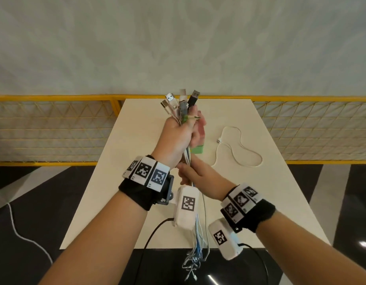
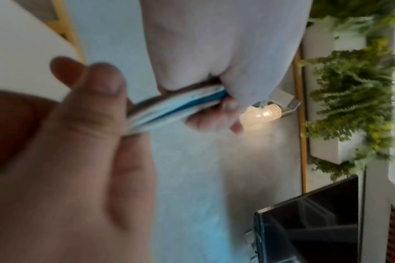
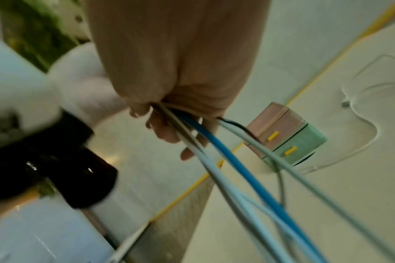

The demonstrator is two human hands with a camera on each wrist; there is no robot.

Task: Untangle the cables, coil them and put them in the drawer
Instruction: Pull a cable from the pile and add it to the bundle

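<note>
The bundle of cables (image 1: 188,159) hangs upright above the table (image 1: 136,182), plugs up. The left hand (image 1: 176,138) clenches it near the plugs; the right hand (image 1: 195,174) pinches it just below. Sliding the right hand down slowly, loosely, should expose snags before coiling. The drawer box (image 3: 288,137) stands behind.

A bundle of white, pale blue, bright blue and black cables (image 1: 187,159). A white cable (image 1: 237,149) on a cream desk (image 1: 136,161). A small drawer box (image 3: 286,135), pink above, mint green below, with yellow handles. Black wristbands (image 1: 141,194) carry black-and-white square-patterned tags.
</note>
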